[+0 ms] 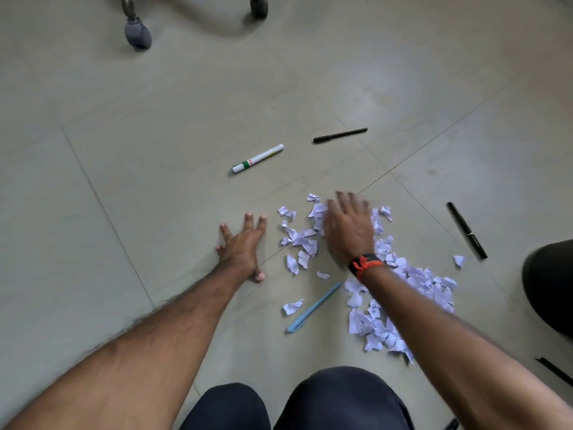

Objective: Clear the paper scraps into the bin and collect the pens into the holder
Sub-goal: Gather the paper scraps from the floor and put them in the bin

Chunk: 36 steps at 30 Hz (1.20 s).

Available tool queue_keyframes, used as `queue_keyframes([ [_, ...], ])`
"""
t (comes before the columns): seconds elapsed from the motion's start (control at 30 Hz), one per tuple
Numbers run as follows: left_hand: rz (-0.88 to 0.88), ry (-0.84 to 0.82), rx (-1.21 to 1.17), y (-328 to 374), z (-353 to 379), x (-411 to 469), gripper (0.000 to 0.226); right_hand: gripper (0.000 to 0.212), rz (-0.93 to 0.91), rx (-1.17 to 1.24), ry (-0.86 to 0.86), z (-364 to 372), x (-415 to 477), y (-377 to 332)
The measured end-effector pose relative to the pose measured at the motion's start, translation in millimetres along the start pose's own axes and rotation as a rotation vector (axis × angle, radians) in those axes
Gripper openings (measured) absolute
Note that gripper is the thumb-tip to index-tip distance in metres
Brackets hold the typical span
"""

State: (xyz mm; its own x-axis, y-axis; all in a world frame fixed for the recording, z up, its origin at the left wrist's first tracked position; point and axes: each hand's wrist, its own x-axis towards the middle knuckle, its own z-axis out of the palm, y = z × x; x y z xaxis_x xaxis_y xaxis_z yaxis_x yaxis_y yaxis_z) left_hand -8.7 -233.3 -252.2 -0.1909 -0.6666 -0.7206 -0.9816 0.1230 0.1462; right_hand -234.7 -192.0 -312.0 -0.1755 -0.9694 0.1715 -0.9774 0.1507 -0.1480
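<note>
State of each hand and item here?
paper scraps: scattered on floor.
left hand: open, flat on floor.
right hand: open, over the paper scraps, blurred.
white marker: lying loose.
far black pen: lying loose.
right black pen: lying loose.
blue pen: beside scraps, untouched.

Tiled floor (186,97), grey castor (138,34), dark castor (259,6)

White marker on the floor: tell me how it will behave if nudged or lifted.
The white marker looks round-barrelled and lies on smooth floor tile, so it would probably roll if nudged sideways. It appears straight and rigid, likely light and easy to pinch.
</note>
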Motion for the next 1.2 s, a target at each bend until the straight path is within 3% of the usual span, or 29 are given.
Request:
queue_keyframes([
  [0.1, 0.002, -0.005, 0.004, 1, -1, 1, 0.134, 0.036, -0.244, 0.145, -0.032, 17, 12, -67],
  [0.2, 0.0, 0.001, 0.003, 2, 1, 3, 0.133, 0.029, -0.367, 0.077, -0.098, 30, 15, -88],
  [0.37, -0.011, 0.005, 0.046, -1, 4, 5, 0.134, 0.027, -0.161, -0.012, -0.117, 21, 2, -31],
  [0.57, -0.003, 0.017, 0.057, -2, 4, 4, 0.136, 0.03, -0.072, 0.028, -0.124, -15, -18, -1],
  [0.7, 0.007, 0.03, 0.069, -6, 6, 7, 0.139, 0.046, -0.049, 0.098, -0.31, -41, -2, -8],
  [0.77, 0.015, 0.038, 0.066, -9, 7, 11, 0.139, 0.047, -0.143, 0.15, -0.311, -44, 0, -20],
  [0.87, 0.038, 0.045, 0.068, -13, 9, 19, 0.143, 0.041, -0.438, 0.213, -0.195, -37, -19, -57],
  [0.97, 0.053, 0.066, 0.075, -19, 13, 25, 0.145, 0.036, -0.676, 0.116, -0.264, -15, -46, -70],
  [1.2, 0.056, 0.063, 0.087, -19, 15, 29, 0.147, 0.04, -0.296, -0.004, -0.149, -12, -43, 15],
])
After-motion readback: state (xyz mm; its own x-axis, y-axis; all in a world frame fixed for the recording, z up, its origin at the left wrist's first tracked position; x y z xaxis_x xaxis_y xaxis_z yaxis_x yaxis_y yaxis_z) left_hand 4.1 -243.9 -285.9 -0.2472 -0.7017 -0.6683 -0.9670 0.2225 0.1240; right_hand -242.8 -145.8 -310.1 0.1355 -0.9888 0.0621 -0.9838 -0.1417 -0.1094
